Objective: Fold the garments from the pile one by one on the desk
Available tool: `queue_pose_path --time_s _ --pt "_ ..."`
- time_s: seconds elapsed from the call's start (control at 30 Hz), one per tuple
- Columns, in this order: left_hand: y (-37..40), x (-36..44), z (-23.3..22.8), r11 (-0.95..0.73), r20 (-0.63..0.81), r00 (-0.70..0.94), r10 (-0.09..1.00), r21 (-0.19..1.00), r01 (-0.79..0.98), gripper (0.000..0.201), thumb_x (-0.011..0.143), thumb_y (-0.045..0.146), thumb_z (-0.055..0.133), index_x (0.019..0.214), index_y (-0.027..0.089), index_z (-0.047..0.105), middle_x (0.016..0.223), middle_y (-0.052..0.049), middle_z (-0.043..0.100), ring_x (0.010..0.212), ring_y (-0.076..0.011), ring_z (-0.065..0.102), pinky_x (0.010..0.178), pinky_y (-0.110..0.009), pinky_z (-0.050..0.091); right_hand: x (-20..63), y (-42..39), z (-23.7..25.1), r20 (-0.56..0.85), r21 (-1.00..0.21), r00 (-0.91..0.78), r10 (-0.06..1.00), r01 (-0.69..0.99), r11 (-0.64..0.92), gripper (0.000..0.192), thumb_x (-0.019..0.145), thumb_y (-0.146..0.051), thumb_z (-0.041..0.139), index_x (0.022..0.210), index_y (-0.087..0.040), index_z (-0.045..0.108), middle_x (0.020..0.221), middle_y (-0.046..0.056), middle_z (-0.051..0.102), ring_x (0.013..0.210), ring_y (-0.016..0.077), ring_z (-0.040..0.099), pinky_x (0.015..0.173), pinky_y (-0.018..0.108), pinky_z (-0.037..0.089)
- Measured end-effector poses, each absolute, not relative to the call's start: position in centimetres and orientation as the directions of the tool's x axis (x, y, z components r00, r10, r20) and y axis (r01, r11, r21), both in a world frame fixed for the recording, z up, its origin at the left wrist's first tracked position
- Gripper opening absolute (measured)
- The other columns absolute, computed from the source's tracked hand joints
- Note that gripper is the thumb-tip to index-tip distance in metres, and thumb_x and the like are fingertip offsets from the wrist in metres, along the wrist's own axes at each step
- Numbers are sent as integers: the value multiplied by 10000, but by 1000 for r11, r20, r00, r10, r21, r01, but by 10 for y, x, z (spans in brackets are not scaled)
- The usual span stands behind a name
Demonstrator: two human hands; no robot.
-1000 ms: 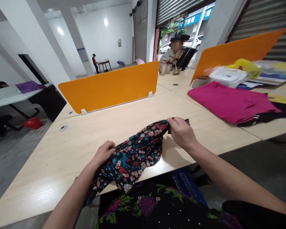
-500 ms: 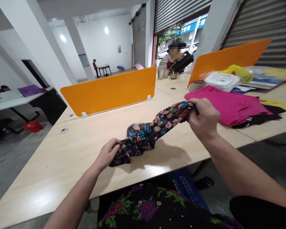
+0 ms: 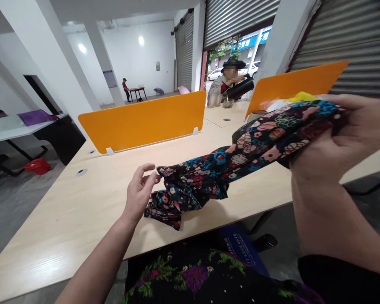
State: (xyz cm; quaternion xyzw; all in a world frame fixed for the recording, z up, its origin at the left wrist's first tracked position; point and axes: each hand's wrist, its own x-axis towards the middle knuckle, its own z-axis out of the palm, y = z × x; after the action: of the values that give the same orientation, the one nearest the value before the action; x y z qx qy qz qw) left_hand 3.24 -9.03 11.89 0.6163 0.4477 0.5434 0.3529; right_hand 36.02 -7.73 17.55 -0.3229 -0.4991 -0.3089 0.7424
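Observation:
A dark floral cloth [image 3: 215, 169], printed with pink, red and blue flowers, stretches in a bunched strip above the table. My right hand [image 3: 342, 143] grips its upper end, raised at the right and close to the camera. The lower end hangs in folds down to the table, near the front edge. My left hand [image 3: 138, 192] is beside that lower end, thumb and fingers parted at the cloth's edge and not gripping it. Whether a fingertip still touches the cloth I cannot tell.
The pale wooden table [image 3: 60, 219] carries orange dividers [image 3: 142, 122]. Yellow and white plastic items [image 3: 304, 97] show partly behind the cloth. Across the table a person [image 3: 229, 80] holds a black container [image 3: 240, 88] near a glass cup [image 3: 228, 102]. A blue bag [image 3: 240, 249] stands below the front edge.
My right hand has moved up, right and nearer with the cloth, stretching it longer. My left hand has let go of its end. The pink cloth at the right is now hidden.

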Motion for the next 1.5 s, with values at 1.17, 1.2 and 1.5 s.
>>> queue_pose_path --time_s 1.17,1.2,1.5 --pt "-83 -44 124 -163 773 -235 590 399 902 190 776 143 466 929 199 563 877 -38 629 778 -189 589 693 -292 410 364 -43 152 957 -169 71 283 926 338 244 713 -107 464 887 -228 585 854 38 649 854 226 623 778 378 487" --pt "-85 -44 129 -235 781 -271 562 465 853 184 774 148 480 931 202 557 882 -28 625 793 -180 589 716 -285 420 364 -43 150 954 -175 77 288 927 331 239 712 -113 463 879 -229 588 848 43 652 853 230 624 776 378 486" --pt "-151 -11 120 -329 309 227 924 942 59 128 845 333 546 888 212 548 807 -11 546 705 -135 524 604 -227 426 386 -41 147 884 -459 360 300 791 404 253 714 -128 475 882 -210 646 767 43 629 710 213 619 664 357 470"
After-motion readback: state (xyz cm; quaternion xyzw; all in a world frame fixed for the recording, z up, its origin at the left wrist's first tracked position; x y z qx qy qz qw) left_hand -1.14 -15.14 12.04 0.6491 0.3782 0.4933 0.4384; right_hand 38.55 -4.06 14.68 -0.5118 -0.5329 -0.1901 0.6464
